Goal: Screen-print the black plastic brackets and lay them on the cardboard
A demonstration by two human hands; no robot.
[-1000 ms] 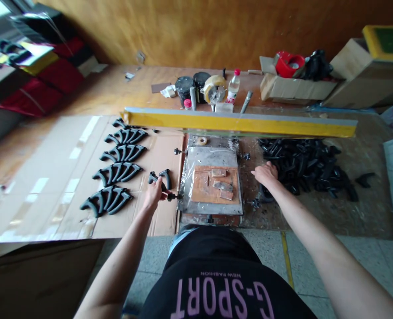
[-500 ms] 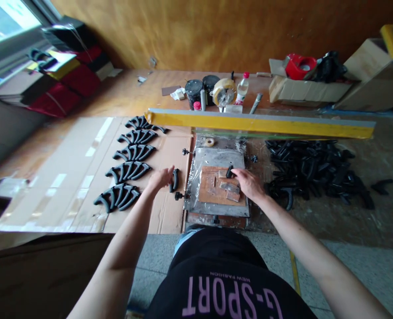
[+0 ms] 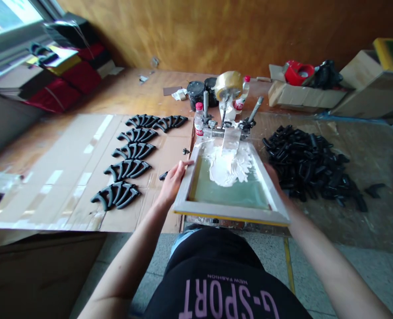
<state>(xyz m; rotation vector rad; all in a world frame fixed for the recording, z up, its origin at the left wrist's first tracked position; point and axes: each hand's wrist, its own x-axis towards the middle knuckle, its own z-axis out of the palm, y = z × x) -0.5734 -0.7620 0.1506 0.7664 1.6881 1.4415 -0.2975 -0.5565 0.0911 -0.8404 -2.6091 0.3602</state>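
A screen printing frame [image 3: 229, 212] with pale sides and a greenish mesh lies tilted in front of me, its front edge above the table. White ink [image 3: 228, 170] is smeared over the mesh's far half, and a flat squeegee blade [image 3: 231, 141] stands in it. My left hand [image 3: 172, 182] is closed at the frame's left side. My right hand [image 3: 273, 177] is at the right side, its fingers mostly hidden by the frame. Just left of my left hand, a black curved handle [image 3: 163, 175] lies partly covered on the cardboard. The base below is largely hidden.
Black handles [image 3: 116, 195] lie in fanned rows on cardboard [image 3: 66, 177] at left. A heap of black handles [image 3: 309, 164] is at right. Behind the frame stand clamps [image 3: 249, 126], a tape roll [image 3: 229, 85], bottles [image 3: 199, 118] and black tubs [image 3: 195, 94]. Boxes [image 3: 309, 95] stand back right.
The raised frame has come down toward me, covering the base and the small black handle on it. My left hand has shifted right to the frame's side; my right hand moved to its other side.
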